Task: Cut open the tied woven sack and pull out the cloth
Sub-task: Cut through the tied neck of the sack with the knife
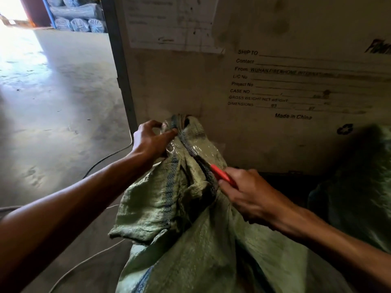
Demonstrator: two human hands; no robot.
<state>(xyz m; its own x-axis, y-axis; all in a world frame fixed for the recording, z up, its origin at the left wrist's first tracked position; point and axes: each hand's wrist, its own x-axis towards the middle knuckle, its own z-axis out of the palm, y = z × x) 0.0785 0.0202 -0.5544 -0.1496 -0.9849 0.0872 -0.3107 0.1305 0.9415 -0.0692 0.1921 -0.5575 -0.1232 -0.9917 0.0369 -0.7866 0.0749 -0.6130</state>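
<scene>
On a concrete warehouse floor [63,98], against a large stencilled shipping crate [275,85], a person works at the tied neck of a green woven sack [190,240]. The left hand [151,140] is clamped on the bunched top of the sack, pulling it up and taut; the right hand [251,193] is closed around a red-handled cutter [222,175], its front end buried in the folds just below the shiny tape [196,148] that binds the neck. The blade itself cannot be seen. The likely trouble: the cutter points up the neck toward the left hand's fingers [169,132], so a sudden give in the tape could carry it into them, or a deep cut could nick the cloth, which stays hidden inside the sack. Room is tight beyond the hands, with the crate wall just behind the sack and a second green sack [359,187] near the right forearm; open floor lies to the left of the left arm, crossed by a thin cable [105,159].
</scene>
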